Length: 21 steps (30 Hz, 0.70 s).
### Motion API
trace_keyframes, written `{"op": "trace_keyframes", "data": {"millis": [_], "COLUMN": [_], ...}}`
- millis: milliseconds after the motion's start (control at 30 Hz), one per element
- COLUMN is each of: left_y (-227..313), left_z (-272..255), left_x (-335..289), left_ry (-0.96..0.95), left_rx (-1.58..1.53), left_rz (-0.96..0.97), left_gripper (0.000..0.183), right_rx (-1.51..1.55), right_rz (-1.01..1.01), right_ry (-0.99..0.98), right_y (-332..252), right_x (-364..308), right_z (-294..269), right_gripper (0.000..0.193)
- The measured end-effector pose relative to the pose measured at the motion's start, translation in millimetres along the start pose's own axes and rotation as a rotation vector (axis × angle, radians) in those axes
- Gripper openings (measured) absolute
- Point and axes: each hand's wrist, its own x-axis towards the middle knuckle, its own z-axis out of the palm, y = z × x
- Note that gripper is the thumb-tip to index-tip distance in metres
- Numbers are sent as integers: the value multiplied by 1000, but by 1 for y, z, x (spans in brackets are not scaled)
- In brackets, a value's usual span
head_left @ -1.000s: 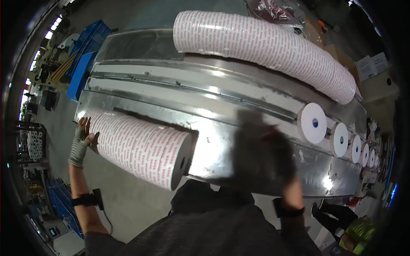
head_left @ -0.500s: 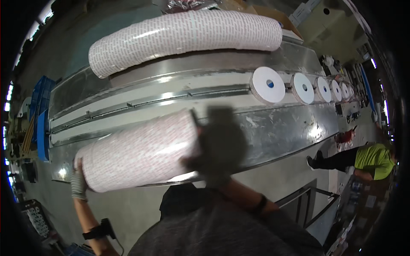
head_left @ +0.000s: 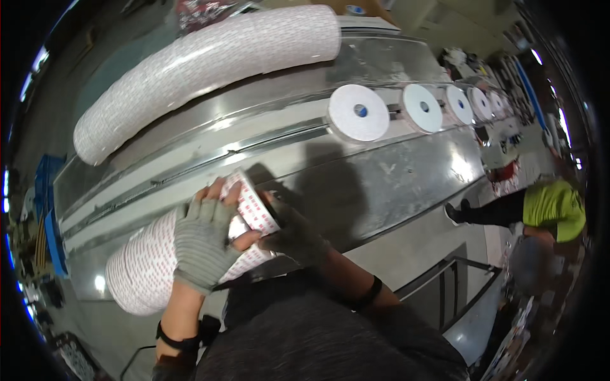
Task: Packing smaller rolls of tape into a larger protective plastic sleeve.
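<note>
A long stack of white tape rolls with reddish print (head_left: 143,270) lies on its side along the near edge of the metal table. At its right end, one tape roll (head_left: 252,206) stands tilted away from the rest. My left hand (head_left: 206,244), in a grey fingerless glove, has its fingers over the top of this roll and its thumb against the near side. In a similar glove, my right hand (head_left: 293,232) grips the roll's right side, in shadow; some of its fingers are hidden.
Another long stack of tape rolls (head_left: 210,63) lies across the table's far side. Flat discs (head_left: 359,113) with blue centres line a rail toward the right. A person in a yellow-green shirt (head_left: 553,209) is at the right. A black metal frame (head_left: 448,292) stands near the table.
My left hand has moved from the stack's left end to its right end. One roll now tilts apart from the others between both hands. The whole view has shifted and turned.
</note>
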Motion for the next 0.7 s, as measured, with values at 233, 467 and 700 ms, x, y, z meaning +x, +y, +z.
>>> {"op": "trace_keyframes", "data": {"millis": [233,467,700], "left_y": [4,15,-33], "left_z": [8,-4,1], "left_x": [-3,-1,-11], "left_ry": [70,94,1], "left_rx": [-63,87,-16], "left_rz": [45,198,90], "left_gripper": [76,78,96], "right_rx": [-873,-845,-905], "right_rz": [-465,50,799], "right_ry": [359,429,266], "right_y": [46,107,-62], "right_x": [91,121,91], "right_z": [-74,-152,-202], "right_gripper": [65,73,54]}}
